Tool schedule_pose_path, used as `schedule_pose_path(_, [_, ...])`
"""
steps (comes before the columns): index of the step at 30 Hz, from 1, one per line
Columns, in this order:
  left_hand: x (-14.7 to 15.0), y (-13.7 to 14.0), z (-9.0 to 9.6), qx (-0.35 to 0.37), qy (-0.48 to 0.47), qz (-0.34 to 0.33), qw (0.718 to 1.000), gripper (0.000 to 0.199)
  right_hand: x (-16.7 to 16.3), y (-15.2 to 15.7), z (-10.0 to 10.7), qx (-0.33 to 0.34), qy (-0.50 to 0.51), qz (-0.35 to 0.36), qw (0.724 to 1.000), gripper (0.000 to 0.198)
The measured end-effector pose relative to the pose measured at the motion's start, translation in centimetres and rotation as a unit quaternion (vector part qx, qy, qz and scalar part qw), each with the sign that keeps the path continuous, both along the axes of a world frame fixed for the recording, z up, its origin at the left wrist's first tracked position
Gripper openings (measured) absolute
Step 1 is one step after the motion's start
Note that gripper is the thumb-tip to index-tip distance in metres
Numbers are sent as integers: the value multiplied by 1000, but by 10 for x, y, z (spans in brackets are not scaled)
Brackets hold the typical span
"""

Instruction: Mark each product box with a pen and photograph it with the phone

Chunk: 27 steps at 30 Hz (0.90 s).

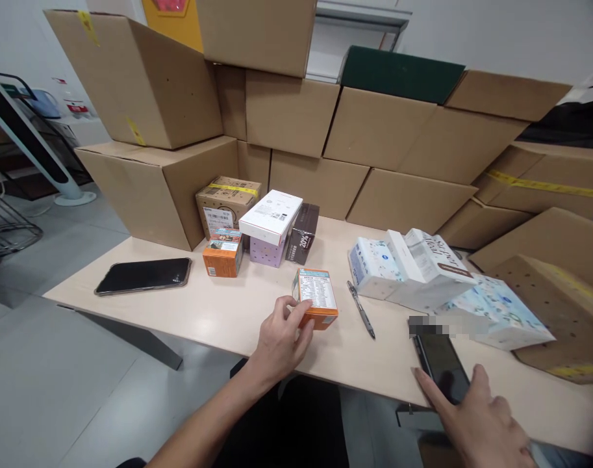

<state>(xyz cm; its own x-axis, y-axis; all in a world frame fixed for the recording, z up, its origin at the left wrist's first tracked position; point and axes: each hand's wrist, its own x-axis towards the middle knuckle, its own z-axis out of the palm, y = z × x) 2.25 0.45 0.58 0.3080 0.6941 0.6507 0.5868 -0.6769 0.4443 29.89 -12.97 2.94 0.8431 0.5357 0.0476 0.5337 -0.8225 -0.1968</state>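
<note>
My left hand (pixel 284 338) is closed on the near left corner of a small orange box (pixel 317 292), fingers at its top edge and front side. White printed panels show on the box's top, and it sits on the table. At the lower right, my right hand (pixel 484 422) is spread around the near end of a black phone (pixel 442 364), thumb by its left edge and fingers by its right. Whether the fingers press on the phone I cannot tell. A grey pen (pixel 361 310) lies between the two hands.
Another orange box (pixel 223 253) stands by a taped carton (pixel 228 201), a white box (pixel 271 214) on a purple box (pixel 267 252), and a dark box (pixel 303 233). A phone (pixel 145 275) lies left. Tissue packs (pixel 374 266) are right; large cartons (pixel 388 130) wall the back.
</note>
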Motion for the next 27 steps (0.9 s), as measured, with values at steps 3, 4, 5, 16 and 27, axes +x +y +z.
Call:
schedule_pose_path(3, [0,-1,-1,7,-16,3,1000,33,9,0,-7,-21,31,33,999,107])
schedule_pose_path(4, [0,-2,-2,9,-22,3,1000,32,9,1,-9,-21,23,41,999,104])
schedule_pose_path(5, [0,-2,-2,13,-28,2,1000,32,8,2,-12,-18,8,45,999,101])
schedule_pose_path(16, [0,-3,-1,32,-42,10,999,30,-51,0,-5,231,97,54,966,100])
schedule_pose_path(27, [-1,-3,0,24,-65,-14,998,35,-145,52,-7,420,19,295,858,84])
